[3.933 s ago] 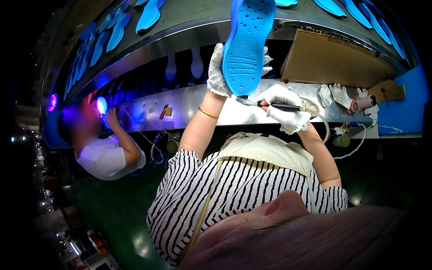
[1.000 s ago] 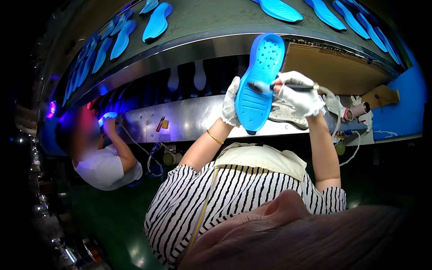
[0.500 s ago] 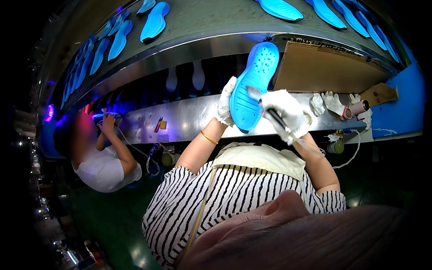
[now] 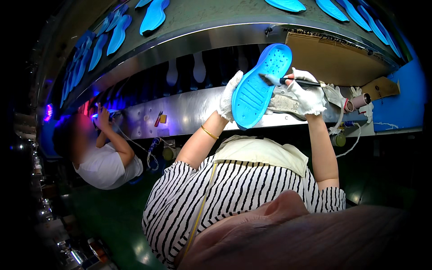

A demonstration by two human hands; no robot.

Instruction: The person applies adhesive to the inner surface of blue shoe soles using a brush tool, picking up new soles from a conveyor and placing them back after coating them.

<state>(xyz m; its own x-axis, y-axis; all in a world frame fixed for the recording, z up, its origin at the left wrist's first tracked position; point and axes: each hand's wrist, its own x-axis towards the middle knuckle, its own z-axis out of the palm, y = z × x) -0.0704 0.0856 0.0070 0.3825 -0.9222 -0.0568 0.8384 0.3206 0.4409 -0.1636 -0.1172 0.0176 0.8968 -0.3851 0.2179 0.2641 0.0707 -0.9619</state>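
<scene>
A bright blue shoe sole (image 4: 252, 101) is held up at a tilt in front of me, its grooved and dimpled face showing. My left hand (image 4: 230, 98), in a white knit glove, grips it along the left edge; its fingertips behind the sole are hidden. In my right hand (image 4: 309, 95), also gloved with some fingertips bare, is a brush (image 4: 272, 80) with a dark handle. The bristles touch the middle of the sole's face. Just below the brush, a greyish-white piece (image 4: 284, 104) lies beside my right hand; its kind cannot be made out.
Beyond the metal bench (image 4: 189, 104) runs a belt (image 4: 211, 15) bearing several blue soles (image 4: 154, 17). Cardboard (image 4: 333, 60) leans at the right, near white gloves (image 4: 333, 95) and a tube roll (image 4: 358, 101). Red-handled pliers (image 4: 158, 119) lie leftward. A co-worker (image 4: 105, 164) sits at left.
The brush has moved up from the sole's lower right edge to its middle, and my right hand has turned and shifted right. The sole has shifted slightly right. Soles on the belt have moved slightly.
</scene>
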